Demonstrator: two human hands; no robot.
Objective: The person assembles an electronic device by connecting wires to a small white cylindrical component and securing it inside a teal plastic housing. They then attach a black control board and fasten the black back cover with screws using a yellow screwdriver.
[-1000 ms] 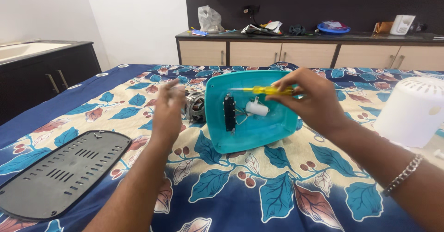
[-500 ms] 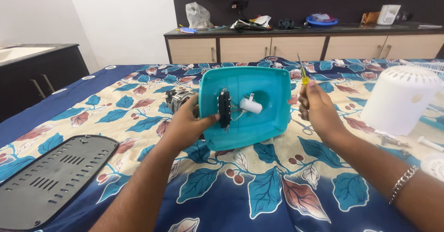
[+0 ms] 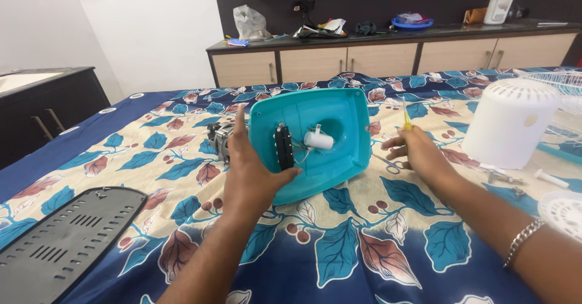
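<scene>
Left hand [image 3: 251,170] gripped the upright turquoise plastic housing shell [image 3: 330,152] by its left edge (thumb near the black terminal block [image 3: 283,148]) on the floral bedsheet [image 3: 339,249]. Right hand [image 3: 418,155] clenched around a yellow-handled screwdriver [image 3: 406,120], just beside the shell.

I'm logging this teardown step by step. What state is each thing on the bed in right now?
Teal housing: tipped on edge, open inside facing the camera.
Left hand: gripping the housing's left edge.
Right hand: closed around a yellow screwdriver, tip up.
Motor: behind the housing, exposed.
Black vented cover: detached, lying flat.
White cylindrical cover: detached, standing upright.
</scene>
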